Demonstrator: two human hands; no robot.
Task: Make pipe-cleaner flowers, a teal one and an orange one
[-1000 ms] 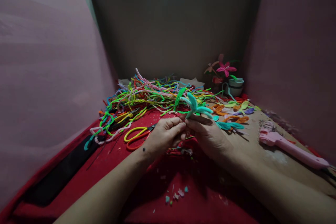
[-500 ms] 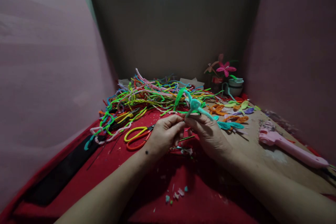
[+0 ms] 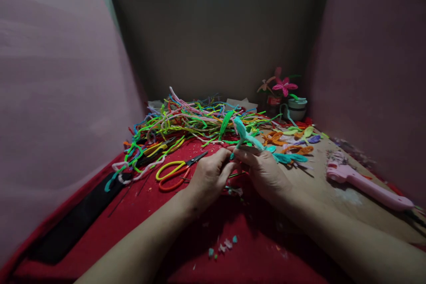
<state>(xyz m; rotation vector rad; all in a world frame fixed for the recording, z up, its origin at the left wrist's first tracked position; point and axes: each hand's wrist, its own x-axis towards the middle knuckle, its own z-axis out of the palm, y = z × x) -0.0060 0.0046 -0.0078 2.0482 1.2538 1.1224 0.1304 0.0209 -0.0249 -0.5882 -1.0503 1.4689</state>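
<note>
Between my two hands is a turquoise pipe cleaner piece (image 3: 243, 132), bent into a looped, petal-like shape that stands up above the fingers. My right hand (image 3: 268, 173) is closed, pinching it between thumb and fingers near its lower end. My left hand (image 3: 211, 175) is closed too, its fingertips meeting the right ones at the short turquoise end; the exact grip there is partly hidden. Just left of my left hand lie scissors (image 3: 173, 175) with one yellow and one red-orange handle. Finished turquoise petals (image 3: 289, 158) lie just beyond my right hand.
A tangled heap of coloured pipe cleaners (image 3: 189, 120) spreads across the back. At right, a pink glue gun (image 3: 369, 186) rests on a brown board (image 3: 333, 213). Potted pipe cleaner flowers (image 3: 285, 86) stand behind. A black strip (image 3: 76, 222) lies left; scraps (image 3: 222, 247) dot the red cloth (image 3: 186, 262).
The turquoise piece has turned, its loop now upright and narrower, and a short end shows below the fingers. My left hand has rolled slightly, baring the scissor blades.
</note>
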